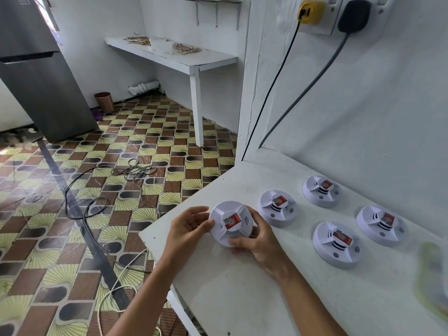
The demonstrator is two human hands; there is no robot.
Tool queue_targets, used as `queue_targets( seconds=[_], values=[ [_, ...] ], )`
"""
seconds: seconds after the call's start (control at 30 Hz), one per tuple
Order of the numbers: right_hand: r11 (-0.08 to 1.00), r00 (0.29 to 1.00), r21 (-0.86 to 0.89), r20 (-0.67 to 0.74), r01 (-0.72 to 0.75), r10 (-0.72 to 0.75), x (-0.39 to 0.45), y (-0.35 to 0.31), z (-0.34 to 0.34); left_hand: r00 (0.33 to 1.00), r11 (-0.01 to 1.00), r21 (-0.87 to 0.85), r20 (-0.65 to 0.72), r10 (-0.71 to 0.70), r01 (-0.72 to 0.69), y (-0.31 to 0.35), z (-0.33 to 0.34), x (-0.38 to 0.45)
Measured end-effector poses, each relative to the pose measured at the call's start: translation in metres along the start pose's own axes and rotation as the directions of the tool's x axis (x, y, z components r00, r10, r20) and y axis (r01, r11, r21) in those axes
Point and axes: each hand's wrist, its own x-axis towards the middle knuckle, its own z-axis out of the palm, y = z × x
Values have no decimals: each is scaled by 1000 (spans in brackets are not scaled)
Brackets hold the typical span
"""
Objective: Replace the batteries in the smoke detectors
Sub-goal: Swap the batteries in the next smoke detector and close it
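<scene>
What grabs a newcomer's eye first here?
Both hands, left hand and right hand, grip a white smoke detector at the near corner of the white counter. Four more detectors sit to its right, and a yellow plug stands out on the wall above.

A blurred green-and-white thing (434, 275) at the right edge of the counter (242, 287) cannot be told. The held smoke detector (230, 223) hides part of the right hand's fingers (242, 242). Its red label (232, 221) is too small to read. Both forearms are cut off at the bottom edge.
</scene>
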Motion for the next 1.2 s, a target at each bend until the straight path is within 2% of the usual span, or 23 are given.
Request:
queue_targets(
  seconds=[1.2],
  values=[
    [1000, 1000, 4, -11, 8, -8, -3, -6, 3, 1000, 1000, 19, -1, 10, -10, 0, 0, 0]
  ],
)
